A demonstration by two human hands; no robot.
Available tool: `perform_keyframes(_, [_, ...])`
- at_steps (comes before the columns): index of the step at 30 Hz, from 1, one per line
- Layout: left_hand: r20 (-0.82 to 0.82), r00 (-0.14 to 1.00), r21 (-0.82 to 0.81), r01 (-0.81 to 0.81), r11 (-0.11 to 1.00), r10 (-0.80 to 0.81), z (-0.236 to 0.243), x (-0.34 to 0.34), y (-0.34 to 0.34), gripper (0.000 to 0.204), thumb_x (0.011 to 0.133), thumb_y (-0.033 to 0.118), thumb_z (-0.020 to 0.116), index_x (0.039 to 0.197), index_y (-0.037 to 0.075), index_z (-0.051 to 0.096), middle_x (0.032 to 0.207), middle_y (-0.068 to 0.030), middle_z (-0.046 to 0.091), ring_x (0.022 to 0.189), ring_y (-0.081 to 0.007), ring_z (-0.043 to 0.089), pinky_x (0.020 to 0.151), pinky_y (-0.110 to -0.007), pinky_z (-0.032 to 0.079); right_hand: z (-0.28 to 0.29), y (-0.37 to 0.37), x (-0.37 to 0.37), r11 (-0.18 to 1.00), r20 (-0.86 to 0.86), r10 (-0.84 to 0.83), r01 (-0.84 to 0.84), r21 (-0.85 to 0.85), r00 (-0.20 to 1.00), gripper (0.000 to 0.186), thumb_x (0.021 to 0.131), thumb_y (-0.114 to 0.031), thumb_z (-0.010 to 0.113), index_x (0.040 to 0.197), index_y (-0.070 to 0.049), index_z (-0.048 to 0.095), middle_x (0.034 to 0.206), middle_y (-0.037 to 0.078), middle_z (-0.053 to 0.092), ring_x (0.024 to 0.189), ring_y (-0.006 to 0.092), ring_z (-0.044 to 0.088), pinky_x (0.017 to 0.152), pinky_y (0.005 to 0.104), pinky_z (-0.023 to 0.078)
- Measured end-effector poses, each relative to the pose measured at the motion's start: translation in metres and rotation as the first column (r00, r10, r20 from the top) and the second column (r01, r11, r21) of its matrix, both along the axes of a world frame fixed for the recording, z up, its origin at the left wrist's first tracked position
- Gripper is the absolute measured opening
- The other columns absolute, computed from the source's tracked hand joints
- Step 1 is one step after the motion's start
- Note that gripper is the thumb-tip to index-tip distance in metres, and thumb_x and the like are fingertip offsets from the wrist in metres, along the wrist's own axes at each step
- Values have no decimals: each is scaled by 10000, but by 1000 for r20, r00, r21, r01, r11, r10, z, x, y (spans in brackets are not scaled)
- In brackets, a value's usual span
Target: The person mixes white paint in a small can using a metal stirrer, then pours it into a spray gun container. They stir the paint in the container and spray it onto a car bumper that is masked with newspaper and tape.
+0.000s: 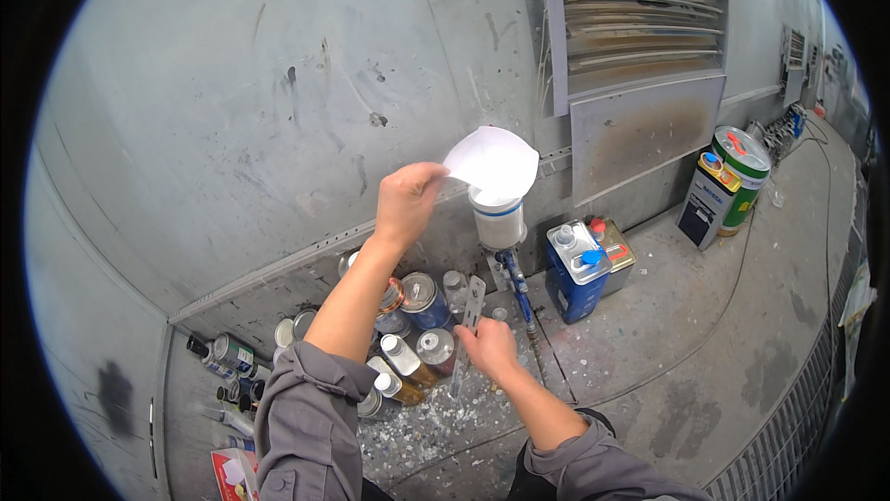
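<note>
My left hand (410,204) pinches the corner of a white sheet (491,158), like thin paper, held raised over the cup (499,226) of a spray gun. The cup is whitish with a blue band, its top partly hidden by the sheet. The gun (512,283) stands upright beneath it, blue and silver. My right hand (489,346) grips a flat metal strip (474,295) with holes, held upright just left of the gun, among bottles and cans on the floor.
Several cans (423,302) and bottles (408,362) crowd below my arms, more (232,357) at left. Right of the gun stand two rectangular tins (575,292); farther right, a tin (700,218) and green drum (744,195). A hose (737,302) crosses the floor toward a grating (788,418). A vent (640,28) is on the wall.
</note>
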State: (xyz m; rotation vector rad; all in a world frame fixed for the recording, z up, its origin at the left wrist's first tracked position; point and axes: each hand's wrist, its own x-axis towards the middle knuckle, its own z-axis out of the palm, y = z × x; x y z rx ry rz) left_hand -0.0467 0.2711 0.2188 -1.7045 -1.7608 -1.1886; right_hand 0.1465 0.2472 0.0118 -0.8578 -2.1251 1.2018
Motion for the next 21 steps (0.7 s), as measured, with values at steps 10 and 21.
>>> perform_keyframes(10, [239, 968, -7, -73, 997, 73, -25, 6, -1, 127, 922, 62, 718, 1026, 25, 781, 946, -164, 786, 810, -254, 766, 753, -345, 578, 8, 0, 2, 1000, 14, 9, -9, -17, 1000, 327, 919, -369, 746, 906, -43, 771, 788, 231, 725, 797, 452, 716, 718, 518, 563])
perform_keyframes(21, [386, 914, -37, -116, 993, 122, -33, 21, 1, 144, 905, 60, 715, 1014, 8, 794, 905, -170, 791, 809, -243, 778, 770, -338, 580, 14, 4, 5, 999, 21, -11, 11, -34, 1000, 320, 895, -332, 775, 911, -12, 775, 792, 242, 726, 790, 447, 722, 713, 514, 569])
